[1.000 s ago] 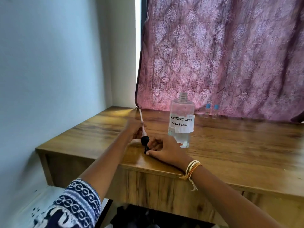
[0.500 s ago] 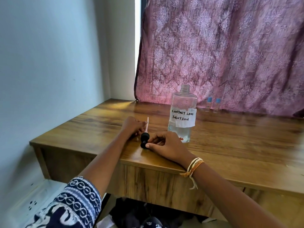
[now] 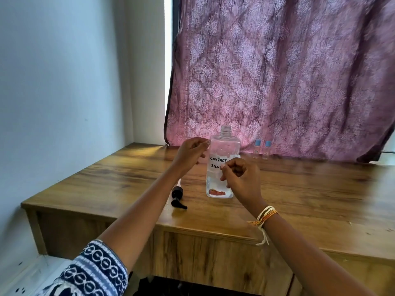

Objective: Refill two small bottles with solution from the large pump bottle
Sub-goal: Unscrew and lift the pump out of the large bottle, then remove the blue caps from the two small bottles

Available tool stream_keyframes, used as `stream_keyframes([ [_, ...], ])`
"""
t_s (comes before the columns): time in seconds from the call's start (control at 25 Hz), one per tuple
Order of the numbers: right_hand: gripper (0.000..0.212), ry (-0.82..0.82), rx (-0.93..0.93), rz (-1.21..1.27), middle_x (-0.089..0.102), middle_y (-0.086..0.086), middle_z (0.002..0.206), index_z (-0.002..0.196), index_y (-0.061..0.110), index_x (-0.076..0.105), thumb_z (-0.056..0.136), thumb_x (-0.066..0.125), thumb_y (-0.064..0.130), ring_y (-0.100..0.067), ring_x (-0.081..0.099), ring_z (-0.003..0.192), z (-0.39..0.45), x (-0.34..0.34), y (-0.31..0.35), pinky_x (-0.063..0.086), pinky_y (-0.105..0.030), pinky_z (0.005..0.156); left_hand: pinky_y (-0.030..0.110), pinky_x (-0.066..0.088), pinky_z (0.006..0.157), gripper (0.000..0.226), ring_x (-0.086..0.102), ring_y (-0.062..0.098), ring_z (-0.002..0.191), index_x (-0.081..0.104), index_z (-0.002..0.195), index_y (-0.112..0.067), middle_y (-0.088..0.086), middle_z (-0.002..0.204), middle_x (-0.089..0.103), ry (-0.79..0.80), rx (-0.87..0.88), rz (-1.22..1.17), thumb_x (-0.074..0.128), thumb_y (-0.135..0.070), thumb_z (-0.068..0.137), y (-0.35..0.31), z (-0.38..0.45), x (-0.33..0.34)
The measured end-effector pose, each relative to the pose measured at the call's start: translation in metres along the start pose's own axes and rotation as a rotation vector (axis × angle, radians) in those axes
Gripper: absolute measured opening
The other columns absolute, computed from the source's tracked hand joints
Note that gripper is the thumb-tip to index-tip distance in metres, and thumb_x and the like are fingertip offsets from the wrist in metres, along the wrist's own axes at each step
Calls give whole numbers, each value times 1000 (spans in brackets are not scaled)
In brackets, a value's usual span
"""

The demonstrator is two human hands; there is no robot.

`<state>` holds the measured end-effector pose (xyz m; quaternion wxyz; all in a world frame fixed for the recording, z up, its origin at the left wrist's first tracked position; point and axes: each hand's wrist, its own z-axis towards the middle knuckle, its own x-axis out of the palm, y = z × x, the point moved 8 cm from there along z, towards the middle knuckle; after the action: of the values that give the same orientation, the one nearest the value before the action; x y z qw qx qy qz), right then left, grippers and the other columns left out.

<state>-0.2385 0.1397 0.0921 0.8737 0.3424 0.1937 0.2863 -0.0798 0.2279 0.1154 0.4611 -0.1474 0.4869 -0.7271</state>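
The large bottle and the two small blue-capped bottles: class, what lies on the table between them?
Nothing: in the head view, only bare wooden table separates the large bottle from the small bottles near the curtain.

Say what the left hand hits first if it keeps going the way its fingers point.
Probably the large bottle: the left hand points right and away, its fingertips close to the bottle's left shoulder. Depth is unclear from one view, so it might pass just in front.

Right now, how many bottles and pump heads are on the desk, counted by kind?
Large clear bottle, neck open: 1
Small blue-capped bottles: 2
Black pump head, lying on the desk: 1
Total: 4
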Motion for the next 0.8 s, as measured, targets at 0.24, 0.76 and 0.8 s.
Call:
stream_keyframes([
  [0.24, 16, -88, 3, -9, 66, -10, 57, 71, 0, 66, 86, 63, 6, -9, 57, 44, 21, -36, -6, 44, -23, 44, 36, 50, 84, 31, 59, 22, 99, 55, 120, -10, 6, 104, 63, -179, 117, -59, 58, -26, 93, -27, 1, 10],
  [0.76, 25, -97, 222, -316, 61, -7, 50, 60, 6, 66, 84, 63, 13, -7, 55, 42, 53, -120, -97, 44, -24, 46, 21, 52, 74, 28, 54, 12, 95, 48, 117, -10, 7, 117, 53, -102, 412, 311, 51, -5, 90, -54, -24, 177],
  [0.8, 26, -59, 263, -336, 62, -11, 54, 62, 2, 65, 85, 63, 14, -11, 57, 47, 60, -124, -108, 46, -28, 51, 22, 52, 77, 30, 54, 12, 96, 47, 120, -10, 7, 118, 52, -111, 292, 259, 50, -4, 91, -41, -10, 186],
])
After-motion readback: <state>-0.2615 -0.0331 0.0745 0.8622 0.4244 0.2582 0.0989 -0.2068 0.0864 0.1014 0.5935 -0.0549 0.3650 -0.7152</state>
